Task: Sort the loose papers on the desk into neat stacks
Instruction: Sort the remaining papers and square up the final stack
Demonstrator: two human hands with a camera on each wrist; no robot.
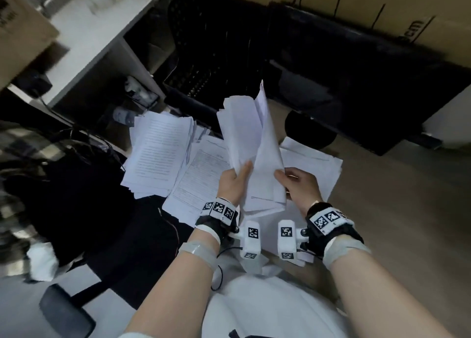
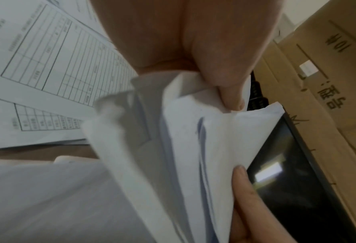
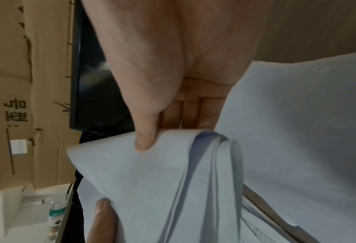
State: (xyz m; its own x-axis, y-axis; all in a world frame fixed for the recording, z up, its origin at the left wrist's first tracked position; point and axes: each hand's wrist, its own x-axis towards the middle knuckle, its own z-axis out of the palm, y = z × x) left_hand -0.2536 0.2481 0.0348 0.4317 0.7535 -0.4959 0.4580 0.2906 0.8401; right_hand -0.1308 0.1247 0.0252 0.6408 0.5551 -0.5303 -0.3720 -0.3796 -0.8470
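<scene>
A bundle of white sheets (image 1: 251, 154) stands tilted above the desk, held between both hands. My left hand (image 1: 233, 182) grips its lower left edge, thumb on the front, and my right hand (image 1: 297, 182) grips the lower right edge. The left wrist view shows the thumb (image 2: 229, 85) pinching the held sheets (image 2: 183, 148). In the right wrist view the thumb (image 3: 145, 136) presses the bent bundle (image 3: 152, 180) against the fingers. On the desk a stack of printed text pages (image 1: 159, 154) lies at left, table forms (image 1: 201, 182) in the middle, and blank sheets (image 1: 313, 164) at right.
A dark monitor (image 1: 356, 78) stands behind the papers, with cardboard boxes (image 1: 356, 4) behind it. A black mesh chair back (image 1: 211, 44) and a white shelf unit (image 1: 102, 44) are at the far left. A black chair (image 1: 76, 210) sits to my left.
</scene>
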